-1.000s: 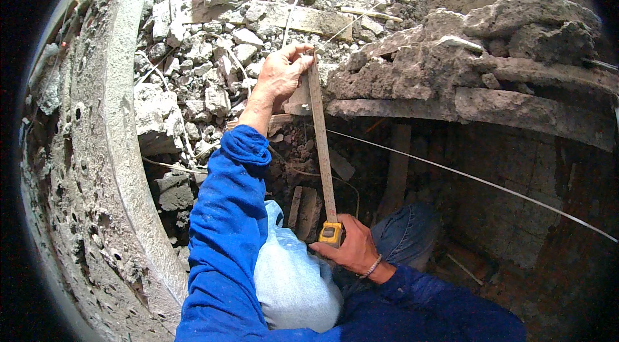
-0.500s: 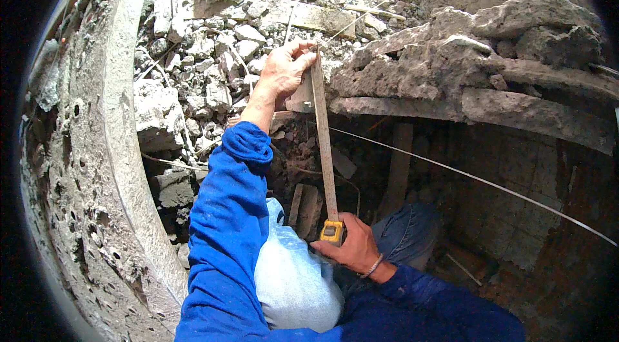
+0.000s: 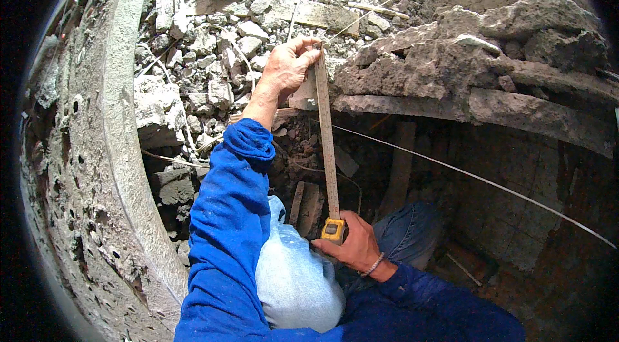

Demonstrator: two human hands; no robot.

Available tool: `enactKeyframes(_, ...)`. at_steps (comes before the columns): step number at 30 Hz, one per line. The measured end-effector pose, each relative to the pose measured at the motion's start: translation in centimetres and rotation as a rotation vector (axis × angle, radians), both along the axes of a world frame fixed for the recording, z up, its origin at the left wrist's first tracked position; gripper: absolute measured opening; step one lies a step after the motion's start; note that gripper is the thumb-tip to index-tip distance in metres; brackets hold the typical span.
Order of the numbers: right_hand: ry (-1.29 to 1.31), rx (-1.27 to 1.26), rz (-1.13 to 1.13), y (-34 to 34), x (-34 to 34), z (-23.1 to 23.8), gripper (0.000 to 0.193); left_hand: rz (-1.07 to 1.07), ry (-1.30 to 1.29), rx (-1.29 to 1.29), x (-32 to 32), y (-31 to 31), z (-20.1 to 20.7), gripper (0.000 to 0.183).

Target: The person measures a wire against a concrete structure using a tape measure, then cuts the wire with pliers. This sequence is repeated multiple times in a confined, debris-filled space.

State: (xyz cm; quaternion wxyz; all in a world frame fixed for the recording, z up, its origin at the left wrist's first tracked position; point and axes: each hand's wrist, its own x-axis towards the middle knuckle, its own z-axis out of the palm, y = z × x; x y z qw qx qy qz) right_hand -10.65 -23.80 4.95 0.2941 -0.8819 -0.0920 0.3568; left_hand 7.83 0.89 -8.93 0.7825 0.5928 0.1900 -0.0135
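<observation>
In my right hand, low in the view, I grip the yellow case of a tape measure. Its worn metal blade runs out of the case, stretched nearly straight away from me. At the far end my left hand pinches the blade's tip between thumb and fingers. That tip meets a thin taut string beside the left end of the broken masonry ledge. Whether tip and string touch, I cannot tell.
Rubble with boards and bent wires lies beyond my left hand. A rough, pitted wall curves along the left. A white line crosses the dark pit at right. My jeans-clad knee is between my arms.
Almost nothing differs. The view has shifted very slightly, and both hands keep their hold on the tape measure, its blade still stretched between them.
</observation>
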Motion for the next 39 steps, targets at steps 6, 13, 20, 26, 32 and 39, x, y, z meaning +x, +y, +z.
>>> enactKeyframes(6,0.008,-0.003,-0.005,0.3,0.1,-0.1,0.059,0.0,-0.014,0.036,-0.1,0.0,0.1,0.025)
enactKeyframes(13,-0.005,-0.019,0.019,0.3,0.1,-0.6,0.06,0.01,-0.031,0.008,-0.2,0.0,0.6,0.025)
enactKeyframes(20,-0.002,-0.054,0.039,0.2,-0.2,-1.5,0.061,-0.002,-0.049,-0.019,-0.3,0.0,0.9,0.025)
enactKeyframes(26,0.02,-0.041,0.019,0.1,-0.1,-2.0,0.063,-0.014,-0.032,0.088,-0.2,0.0,0.3,0.024)
enactKeyframes(32,0.053,-0.049,0.009,0.1,0.0,-2.2,0.064,-0.008,-0.037,0.088,-0.1,0.0,0.2,0.025)
enactKeyframes(39,0.05,-0.036,0.006,0.2,0.0,-2.2,0.065,-0.018,-0.04,0.127,-0.4,0.1,1.1,0.026)
